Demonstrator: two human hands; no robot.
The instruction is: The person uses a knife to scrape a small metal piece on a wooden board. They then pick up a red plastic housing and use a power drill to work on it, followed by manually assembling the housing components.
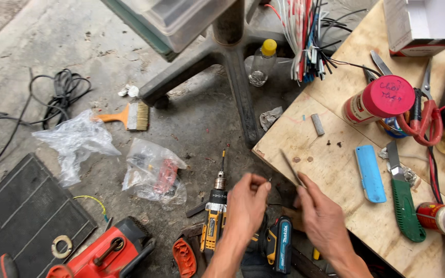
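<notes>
Your right hand [321, 213] is pinching a pair of thin metal tweezers [290, 168], tips pointing up over the corner of the plywood board [330, 170]. Your left hand [246, 203] sits just beside it, fingertips pinched narrow together; can't tell if there's anything tiny between them. Right under your hands there's a yellow cordless drill [215, 213] lying on the concrete. On the board, a blue case [370, 173] and a green utility knife [404, 206] lie near your right hand.

Desk [336, 170]: raw plywood, matt, stained. Floor [78, 46]: rough concrete. Tweezers [290, 167]: bare metal, dull sheen. Drill [216, 216]: glossy plastic body, metal chuck. Bags [78, 141]: clear crinkled plastic film. Brush [130, 116]: wooden handle.
</notes>
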